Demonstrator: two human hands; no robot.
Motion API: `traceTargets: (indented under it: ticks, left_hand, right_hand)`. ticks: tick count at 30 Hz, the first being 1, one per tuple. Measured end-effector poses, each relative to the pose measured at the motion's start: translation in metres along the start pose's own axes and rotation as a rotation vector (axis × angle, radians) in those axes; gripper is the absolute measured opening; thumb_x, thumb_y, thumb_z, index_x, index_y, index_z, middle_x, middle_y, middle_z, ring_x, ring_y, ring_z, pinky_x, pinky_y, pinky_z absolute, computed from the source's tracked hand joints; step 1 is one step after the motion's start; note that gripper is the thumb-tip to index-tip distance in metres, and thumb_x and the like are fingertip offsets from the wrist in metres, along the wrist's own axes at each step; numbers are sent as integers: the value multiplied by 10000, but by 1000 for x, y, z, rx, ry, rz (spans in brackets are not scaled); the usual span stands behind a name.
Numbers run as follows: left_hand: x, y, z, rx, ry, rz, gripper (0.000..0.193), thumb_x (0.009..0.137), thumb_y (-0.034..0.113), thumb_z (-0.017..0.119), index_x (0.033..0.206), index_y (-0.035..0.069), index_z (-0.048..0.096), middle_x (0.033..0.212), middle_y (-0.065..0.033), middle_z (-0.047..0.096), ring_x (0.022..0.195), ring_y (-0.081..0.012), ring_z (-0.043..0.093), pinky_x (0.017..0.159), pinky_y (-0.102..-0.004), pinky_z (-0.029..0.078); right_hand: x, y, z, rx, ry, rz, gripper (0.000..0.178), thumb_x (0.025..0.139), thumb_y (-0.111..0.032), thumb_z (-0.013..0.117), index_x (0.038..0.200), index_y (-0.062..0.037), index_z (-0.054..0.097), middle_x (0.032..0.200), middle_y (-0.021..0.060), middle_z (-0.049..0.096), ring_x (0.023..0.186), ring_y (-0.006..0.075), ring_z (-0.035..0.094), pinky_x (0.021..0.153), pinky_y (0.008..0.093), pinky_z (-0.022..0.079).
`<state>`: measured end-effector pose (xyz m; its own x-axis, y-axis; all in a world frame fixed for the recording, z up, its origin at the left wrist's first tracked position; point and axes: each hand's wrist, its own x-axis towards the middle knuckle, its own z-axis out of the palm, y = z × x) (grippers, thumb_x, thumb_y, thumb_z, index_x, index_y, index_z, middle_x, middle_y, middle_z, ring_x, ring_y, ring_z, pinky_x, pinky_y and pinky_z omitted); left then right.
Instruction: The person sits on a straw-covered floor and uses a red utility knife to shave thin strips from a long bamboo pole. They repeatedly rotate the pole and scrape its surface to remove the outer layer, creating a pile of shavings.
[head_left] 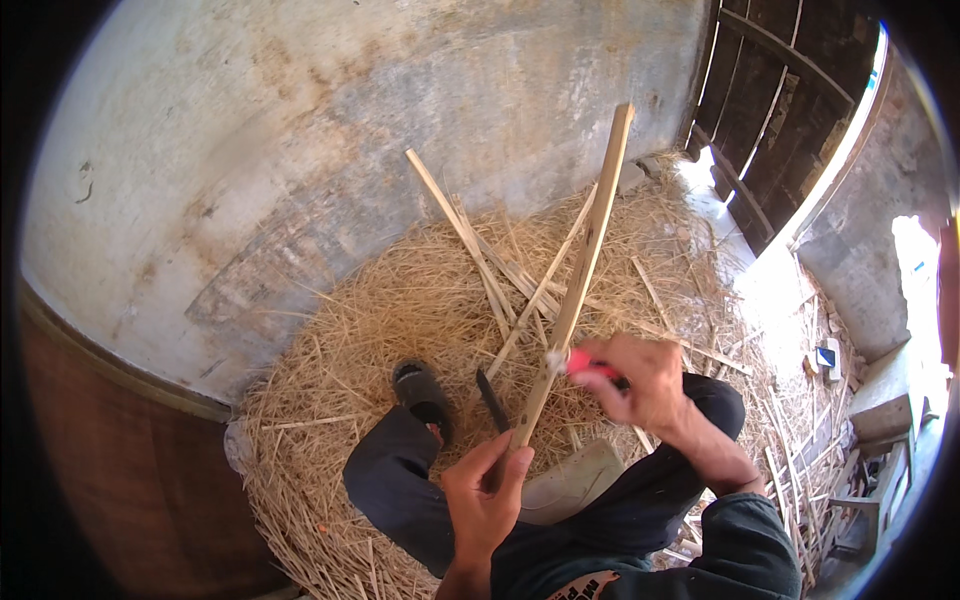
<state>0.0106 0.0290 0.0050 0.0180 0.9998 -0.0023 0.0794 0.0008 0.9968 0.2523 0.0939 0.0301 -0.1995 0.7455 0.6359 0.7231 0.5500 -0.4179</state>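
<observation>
Pale strip (588,250) slants from your left hand (485,492) up toward the wall (330,130)

You have the long pale strip in front of you, above the straw-like litter (335,350) on the floor and ahead of your bent knees. Its long axis runs from its near end, low in the middle of the view, up and somewhat to your right. The far end points away from you, toward the wall, and carries no hand.

Your left fingers are narrowed on the near end, with the thumb on the right side of the strip and the other fingers on the left. Your right hand (645,385) is curled round a red tool (588,365), blurred; its pale tip lies at the strip's lower half, and you cannot tell from this view whether it touches.

Just left of the near end, a narrow dark piece (490,400) points up and slightly left. Beyond it, a thinner strip (440,197) leans the other way, its upper end toward your left. Your dark slipper (424,395) rests on the litter, left of the dark piece.
</observation>
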Motion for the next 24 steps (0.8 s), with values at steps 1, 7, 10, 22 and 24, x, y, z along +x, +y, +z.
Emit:
traceTargets:
  ticks: [1,7,10,22,24]
  left_hand:
    - [-4,-6,-1,16,-9,-1,272,979,93,798,1199,-64,771,804,-8,660,693,-30,514,589,-226,379]
    - [-31,-24,-22,80,-71,-84,278,971,92,797,1195,-70,768,792,-16,683,685,-30,520,584,-231,400]
    - [-37,-23,-29,111,-99,-112,275,986,97,781,1199,-76,765,803,-20,695,694,-30,532,597,-223,414]
    - [3,-3,-13,-199,-131,-194,275,1060,119,707,1278,-41,756,814,17,648,668,-16,521,572,-191,386]
    - [4,-1,-12,-235,-148,-209,277,1053,104,717,1286,-41,752,836,24,653,712,-20,543,602,-191,403]
  right_hand:
    - [5,8,-3,9,53,28,234,952,-297,822,1107,-121,831,806,55,776,571,128,691,461,318,506]
    - [41,90,-43,-131,192,344,230,1029,-235,737,1137,-48,818,824,74,786,565,132,634,501,304,474]
    - [48,116,-56,-110,319,441,246,1046,-229,714,1159,-27,800,789,63,762,591,102,606,521,283,455]
    - [-26,-11,15,89,-94,-96,310,901,-344,852,1107,-123,781,799,9,691,577,188,683,497,340,535]
    - [-31,-14,21,94,-81,-92,335,890,-348,860,1118,-116,778,785,5,672,564,193,674,491,342,530]
